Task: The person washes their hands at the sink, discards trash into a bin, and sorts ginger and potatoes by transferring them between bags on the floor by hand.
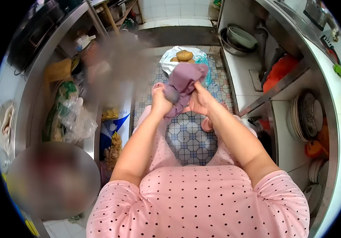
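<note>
A crumpled purple cloth [185, 79] hangs between my two hands, above the tiled floor. My left hand [162, 101] is closed round its lower left part. On the cloth's right side, my right hand [200, 99] grips it with the thumb on top, the other fingers spread below. Just beyond the cloth, several brown potatoes [184, 55] lie in an open white and teal plastic bag [168, 60] on the floor. The cloth hides the near part of the bag.
Stacked plates [296, 118] stand on a lower shelf at the right, below a red bag [280, 71]. A green colander [242, 37] sits in a metal basin behind them. Plastic bags [77, 119] and a blue and white box [114, 129] are at the left.
</note>
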Motion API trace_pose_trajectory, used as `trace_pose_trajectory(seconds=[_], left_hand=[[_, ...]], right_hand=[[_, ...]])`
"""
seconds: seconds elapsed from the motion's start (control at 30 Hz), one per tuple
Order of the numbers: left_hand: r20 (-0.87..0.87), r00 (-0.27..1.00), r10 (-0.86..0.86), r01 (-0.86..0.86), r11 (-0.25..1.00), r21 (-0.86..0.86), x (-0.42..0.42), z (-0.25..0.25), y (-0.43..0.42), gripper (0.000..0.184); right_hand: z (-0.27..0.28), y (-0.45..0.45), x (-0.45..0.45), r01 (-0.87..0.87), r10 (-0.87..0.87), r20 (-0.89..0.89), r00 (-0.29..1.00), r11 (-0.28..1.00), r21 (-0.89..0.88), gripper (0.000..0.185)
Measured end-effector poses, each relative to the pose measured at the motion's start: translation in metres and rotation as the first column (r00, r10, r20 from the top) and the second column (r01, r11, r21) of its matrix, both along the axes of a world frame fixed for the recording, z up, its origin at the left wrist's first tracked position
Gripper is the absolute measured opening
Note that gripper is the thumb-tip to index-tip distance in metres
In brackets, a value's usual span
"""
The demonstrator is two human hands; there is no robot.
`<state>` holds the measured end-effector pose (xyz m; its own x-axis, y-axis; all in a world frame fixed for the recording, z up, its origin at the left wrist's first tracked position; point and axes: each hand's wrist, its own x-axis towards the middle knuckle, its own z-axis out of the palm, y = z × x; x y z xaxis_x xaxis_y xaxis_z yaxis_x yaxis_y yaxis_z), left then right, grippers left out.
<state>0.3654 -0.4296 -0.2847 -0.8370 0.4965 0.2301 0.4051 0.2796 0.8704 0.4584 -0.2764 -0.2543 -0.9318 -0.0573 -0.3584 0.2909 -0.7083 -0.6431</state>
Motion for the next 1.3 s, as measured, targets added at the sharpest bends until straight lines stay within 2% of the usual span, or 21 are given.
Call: trace_pose_trajectory(seconds=[0.03, 0.07, 0.13, 0.23, 0.27, 0.37, 0.4, 0.5, 0.6, 0.63, 0.7, 0.83, 0.9, 0.97, 1.07, 1.1, 1.17, 1.2, 1.23, 1.27, 1.3], left_hand=[[-0.138, 0.99, -0.02, 0.011, 0.998, -0.069, 0.026, 0.019, -0.002, 0.038], [-0.226, 0.974, -0.015, -0.059, 0.947, -0.316, 0.043, 0.028, -0.001, 0.029], [-0.372, 0.922, -0.105, -0.119, 0.838, -0.532, 0.078, 0.052, -0.006, 0.015], [-0.495, 0.843, -0.21, -0.109, 0.835, -0.54, 0.107, 0.068, -0.018, 0.013], [-0.382, 0.87, -0.312, -0.044, 0.721, -0.692, 0.117, 0.078, -0.019, 0.015], [-0.529, 0.753, -0.392, 0.041, 0.83, -0.556, 0.137, 0.082, -0.022, 0.021], [-0.385, 0.799, -0.461, 0.146, 0.77, -0.621, 0.143, 0.094, -0.024, 0.04], [-0.426, 0.806, -0.41, 0.306, 0.906, -0.294, 0.16, 0.102, -0.04, 0.061], [-0.475, 0.814, -0.335, 0.381, 0.925, -0.001, 0.173, 0.108, -0.061, 0.08], [-0.486, 0.79, -0.374, 0.358, 0.925, -0.13, 0.183, 0.114, -0.066, 0.081], [-0.493, 0.74, -0.458, 0.288, 0.878, -0.383, 0.206, 0.127, -0.08, 0.083], [-0.407, 0.749, -0.523, 0.247, 0.79, -0.561, 0.233, 0.131, -0.096, 0.079], [-0.454, 0.781, -0.43, 0.239, 0.876, -0.419, 0.246, 0.129, -0.106, 0.065], [-0.532, 0.749, -0.396, 0.316, 0.918, -0.238, 0.242, 0.127, -0.113, 0.057], [-0.314, 0.85, -0.422, 0.456, 0.889, 0.038, 0.26, 0.148, -0.119, 0.051], [-0.196, 0.884, -0.424, 0.449, 0.887, 0.108, 0.262, 0.148, -0.116, 0.05], [-0.109, 0.841, -0.529, 0.54, 0.81, 0.23, 0.294, 0.179, -0.119, 0.048], [-0.126, 0.81, -0.573, 0.583, 0.765, 0.273, 0.312, 0.188, -0.116, 0.045], [-0.192, 0.793, -0.579, 0.607, 0.778, 0.162, 0.322, 0.19, -0.114, 0.045], [-0.193, 0.756, -0.625, 0.653, 0.741, 0.157, 0.337, 0.191, -0.111, 0.044], [-0.195, 0.722, -0.664, 0.691, 0.707, 0.15, 0.351, 0.192, -0.106, 0.042]], right_hand=[[-0.001, -0.004, 0.004, -0.082, 0.079, -0.054, 0.995, 0.995, -0.059, 0.063], [-0.009, -0.01, 0.009, -0.095, 0.092, -0.047, 0.995, 0.994, -0.056, 0.057], [0.009, -0.039, 0.034, 0.147, -0.146, 0.023, 0.989, 0.989, -0.012, 0.045], [0.021, -0.053, 0.065, 0.259, -0.257, 0.05, 0.965, 0.964, -0.056, 0.034], [0.025, -0.055, 0.074, 0.296, -0.293, 0.045, 0.955, 0.952, -0.077, 0.031], [0.041, -0.053, 0.101, 0.396, -0.387, 0.131, 0.913, 0.916, -0.055, 0.027], [0.039, -0.053, 0.108, 0.436, -0.434, 0.071, 0.898, 0.899, -0.033, 0.03], [0.039, -0.047, 0.121, 0.478, -0.482, -0.014, 0.876, 0.873, -0.099, 0.031], [0.056, -0.06, 0.147, 0.54, -0.549, 0.005, 0.836, 0.82, -0.19, 0.032], [0.062, -0.069, 0.156, 0.574, -0.584, 0.007, 0.812, 0.796, -0.192, 0.032], [0.039, -0.081, 0.169, 0.429, -0.468, -0.111, 0.877, 0.866, -0.256, 0.029], [0.037, -0.123, 0.207, 0.508, -0.519, -0.15, 0.842, 0.855, -0.109, 0.028], [0.038, -0.134, 0.227, 0.45, -0.431, -0.201, 0.88, 0.891, 0.059, 0.03], [0.071, -0.147, 0.251, 0.392, -0.344, -0.188, 0.92, 0.823, 0.41, 0.043], [0.099, -0.155, 0.292, 0.459, -0.336, -0.34, 0.878, 0.793, 0.402, 0.064], [0.118, -0.161, 0.316, 0.47, -0.301, -0.416, 0.858, 0.786, 0.401, 0.093], [0.135, -0.177, 0.354, 0.673, -0.217, -0.671, 0.709, 0.492, 0.552, 0.117], [0.135, -0.181, 0.37, 0.701, -0.229, -0.675, 0.702, 0.392, 0.596, 0.124], [0.134, -0.184, 0.387, 0.719, -0.252, -0.674, 0.694, 0.283, 0.634, 0.131], [0.122, -0.184, 0.401, 0.644, -0.31, -0.595, 0.741, 0.08, 0.761, 0.136], [0.126, -0.186, 0.42, 0.578, -0.348, -0.549, 0.76, -0.023, 0.815, 0.136]])
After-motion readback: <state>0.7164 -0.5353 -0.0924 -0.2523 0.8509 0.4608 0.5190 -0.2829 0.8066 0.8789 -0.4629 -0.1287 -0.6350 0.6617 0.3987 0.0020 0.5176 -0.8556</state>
